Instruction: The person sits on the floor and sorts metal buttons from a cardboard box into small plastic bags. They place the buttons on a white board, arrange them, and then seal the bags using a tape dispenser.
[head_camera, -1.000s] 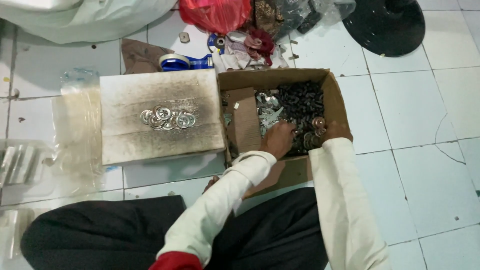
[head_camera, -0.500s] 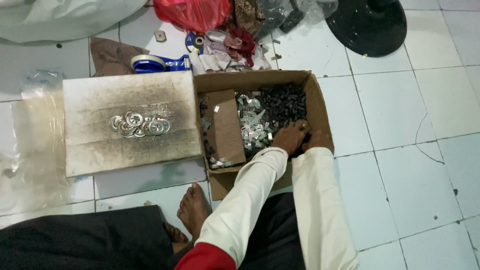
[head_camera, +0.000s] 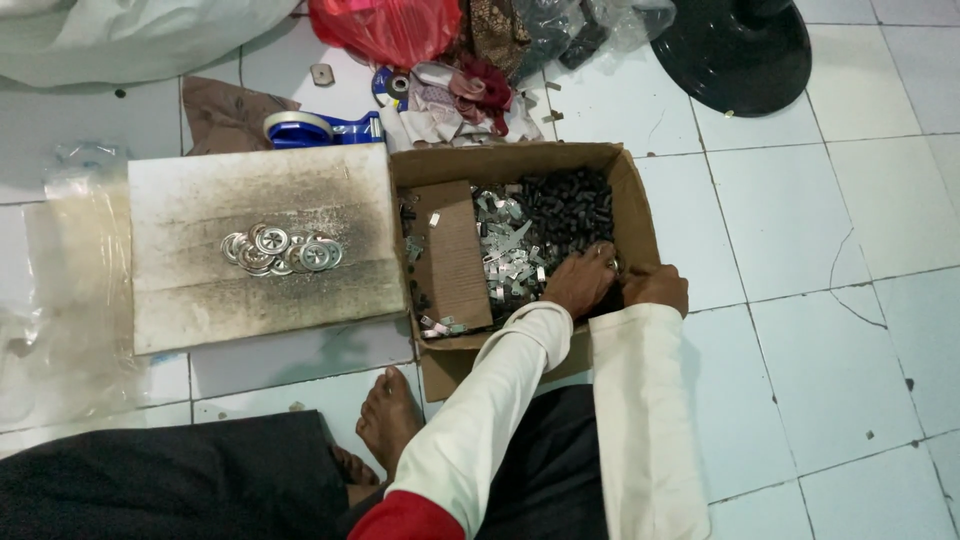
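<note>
Reaching into the open cardboard box (head_camera: 630, 190) on the tiled floor (head_camera: 800, 250), both hands work at its near right corner: the left hand (head_camera: 580, 282) lies palm down with its fingers curled into the loose parts, though whether it has pinched anything cannot be told, and the right hand (head_camera: 655, 287) rests at the box's right wall, fingers bent, its grip also hidden. The heap of small black parts (head_camera: 570, 208) lies just beyond the left hand, away from the person, and the heap of silvery metal clips (head_camera: 508, 255) lies to its left, touching the fingers; the left hand is the nearer to both. Neither heap can be counted. One box, one brown cardboard flap (head_camera: 455, 255) running lengthwise away from the person, and one scorched pale board (head_camera: 200, 200) bearing a single cluster of round metal washers (head_camera: 282, 250), roughly a dozen, well apart from either hand.
</note>
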